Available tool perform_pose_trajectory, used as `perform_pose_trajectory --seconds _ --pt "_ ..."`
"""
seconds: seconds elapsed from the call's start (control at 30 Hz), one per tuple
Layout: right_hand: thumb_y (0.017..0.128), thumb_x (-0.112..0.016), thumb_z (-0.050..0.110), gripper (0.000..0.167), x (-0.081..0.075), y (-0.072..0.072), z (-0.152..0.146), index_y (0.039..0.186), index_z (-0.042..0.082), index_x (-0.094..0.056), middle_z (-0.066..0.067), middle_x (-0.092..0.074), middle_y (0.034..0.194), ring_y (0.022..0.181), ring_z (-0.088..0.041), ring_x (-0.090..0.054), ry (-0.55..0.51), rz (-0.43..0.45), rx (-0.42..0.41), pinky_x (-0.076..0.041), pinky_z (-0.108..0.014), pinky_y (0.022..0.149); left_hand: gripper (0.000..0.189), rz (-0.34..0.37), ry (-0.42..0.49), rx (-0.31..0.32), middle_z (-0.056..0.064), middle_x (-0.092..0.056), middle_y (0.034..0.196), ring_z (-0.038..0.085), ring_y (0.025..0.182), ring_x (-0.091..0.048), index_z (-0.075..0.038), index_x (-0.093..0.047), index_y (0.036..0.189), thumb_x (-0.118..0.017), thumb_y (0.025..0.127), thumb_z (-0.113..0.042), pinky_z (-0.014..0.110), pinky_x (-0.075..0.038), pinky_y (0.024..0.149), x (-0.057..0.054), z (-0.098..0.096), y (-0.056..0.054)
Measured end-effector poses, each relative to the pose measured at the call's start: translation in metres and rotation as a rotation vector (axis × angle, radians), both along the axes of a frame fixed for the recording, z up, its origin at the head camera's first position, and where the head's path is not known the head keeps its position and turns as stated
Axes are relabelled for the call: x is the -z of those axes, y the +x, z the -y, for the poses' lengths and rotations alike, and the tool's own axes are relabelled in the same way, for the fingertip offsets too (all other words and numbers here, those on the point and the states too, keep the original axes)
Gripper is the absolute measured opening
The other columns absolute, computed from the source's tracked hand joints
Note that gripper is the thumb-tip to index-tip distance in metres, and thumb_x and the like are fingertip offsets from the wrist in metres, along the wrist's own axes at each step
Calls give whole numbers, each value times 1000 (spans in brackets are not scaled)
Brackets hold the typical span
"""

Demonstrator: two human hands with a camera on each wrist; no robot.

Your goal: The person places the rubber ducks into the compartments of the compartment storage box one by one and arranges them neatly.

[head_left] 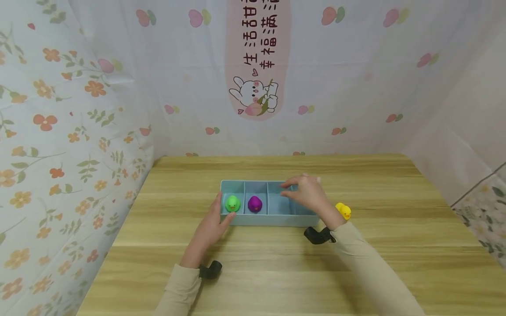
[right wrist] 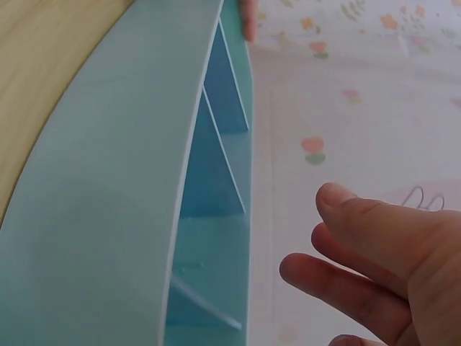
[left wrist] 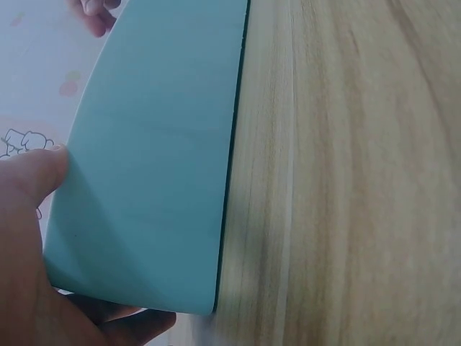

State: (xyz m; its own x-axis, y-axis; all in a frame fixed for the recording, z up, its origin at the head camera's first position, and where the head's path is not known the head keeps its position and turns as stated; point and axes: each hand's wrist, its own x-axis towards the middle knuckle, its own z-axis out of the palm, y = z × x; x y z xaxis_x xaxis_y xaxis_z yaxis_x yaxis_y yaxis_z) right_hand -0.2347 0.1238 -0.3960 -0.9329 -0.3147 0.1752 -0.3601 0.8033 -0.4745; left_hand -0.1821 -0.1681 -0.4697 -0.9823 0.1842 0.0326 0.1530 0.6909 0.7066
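A light blue box (head_left: pixel 272 220) with a row of compartments stands on the table. In its leftmost compartment sits a green rubber duck (head_left: pixel 233 204), and a purple rubber duck (head_left: pixel 254 204) is in the one beside it. My left hand (head_left: pixel 209 226) holds the box's left end, thumb at the front rim and fingers round the end wall. Over the right-hand compartments hovers my right hand (head_left: pixel 306 192), thumb and fingers apart with nothing between them. A yellow rubber duck (head_left: pixel 345 212) lies on the table right of the box, close to my right forearm.
The wooden table (head_left: pixel 261 272) ends at a patterned cloth (head_left: pixel 189 87) hung behind it. More flowered cloth (head_left: pixel 71 175) hangs along the left side. Black wrist mounts (head_left: pixel 211 270) are strapped to both wrists.
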Motion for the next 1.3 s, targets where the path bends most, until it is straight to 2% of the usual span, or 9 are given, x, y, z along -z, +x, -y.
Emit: perform_pose_trajectory --seconds 0.1,0.2,0.3,0.47,0.73,0.9,1.1,1.3 --pt "81 -76 27 23 0 0 -8 101 16 -77 -1 -74 100 115 -34 -56 -23 30 -1 -24 -59 96 81 9 -3 -3 20 -14 158 38 144 -21 -4 -3 153 -50 98 -40 51 -21 116 0 1 1" --pt "82 -75 26 23 -2 1 -18 101 14 -76 -3 -74 100 111 -33 -58 -45 56 5 -28 -59 104 81 18 -1 -2 20 -14 158 37 144 -20 -5 -3 154 -50 98 -41 51 -21 116 0 2 1" --pt "82 -75 26 22 -2 0 -28 100 14 -76 -4 -74 100 108 -32 -60 -45 63 24 -32 -57 101 81 16 5 2 20 -13 158 37 144 -20 -5 -2 154 -50 98 -41 51 -20 117 0 1 1" --pt "83 -74 27 20 -1 1 -43 99 15 -77 -5 -74 102 109 -34 -60 -49 78 64 -23 -59 96 81 19 8 -1 21 -13 158 38 144 -19 -5 -2 154 -51 98 -38 51 -19 117 -1 1 1" --pt "85 -72 25 19 4 5 -69 99 12 -76 -11 -71 108 108 -37 -59 -38 87 110 -26 -54 86 81 19 5 -3 21 -14 158 38 144 -19 -4 -3 153 -51 98 -39 51 -20 116 -1 0 1" --pt "86 -71 25 21 6 8 -84 101 11 -76 -13 -71 108 105 -39 -59 -44 86 131 -26 -60 88 81 18 8 -12 20 -14 158 37 144 -20 -5 -3 154 -51 98 -39 51 -19 117 0 1 2" --pt "86 -71 27 22 6 13 -99 100 11 -76 -15 -71 108 93 -36 -58 -43 67 161 -26 -57 85 81 9 10 -11 21 -15 158 37 144 -20 -4 -3 153 -51 98 -37 51 -20 117 -1 0 1" --pt "87 -70 25 22 8 18 -112 101 9 -75 -17 -69 110 97 -37 -56 -36 93 178 -25 -58 84 81 0 5 -9 22 -16 157 38 144 -20 -2 -4 153 -52 98 -37 51 -20 117 0 -1 0"
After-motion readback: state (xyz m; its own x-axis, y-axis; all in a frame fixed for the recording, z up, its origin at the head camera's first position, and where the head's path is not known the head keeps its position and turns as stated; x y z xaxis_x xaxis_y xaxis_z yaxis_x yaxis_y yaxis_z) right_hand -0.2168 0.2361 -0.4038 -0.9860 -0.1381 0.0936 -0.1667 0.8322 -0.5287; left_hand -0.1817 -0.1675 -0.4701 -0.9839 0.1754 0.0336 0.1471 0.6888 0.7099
